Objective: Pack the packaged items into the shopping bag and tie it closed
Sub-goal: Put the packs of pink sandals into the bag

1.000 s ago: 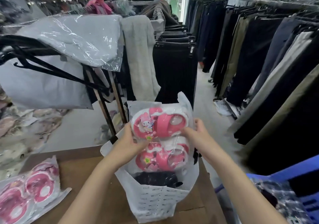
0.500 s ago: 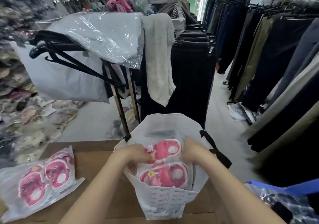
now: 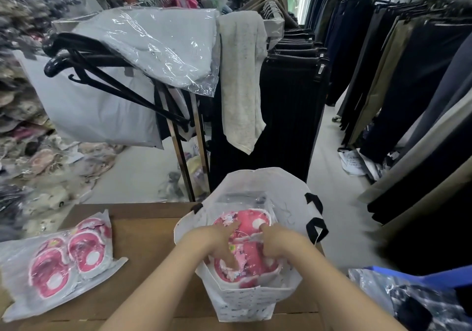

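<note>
Both hands are inside the white bag (image 3: 245,302), which stands on the table (image 3: 148,231). The left hand (image 3: 218,241) lies spread on the pack (image 3: 252,222) of pink slippers in the bag, fingers pressing it. The right hand (image 3: 279,245) touches the pack with bent fingers; whether it pinches, I cannot tell. A second pack (image 3: 63,261) lies on the table, well apart to the left. Beyond hang dark trousers (image 3: 281,113).
</note>
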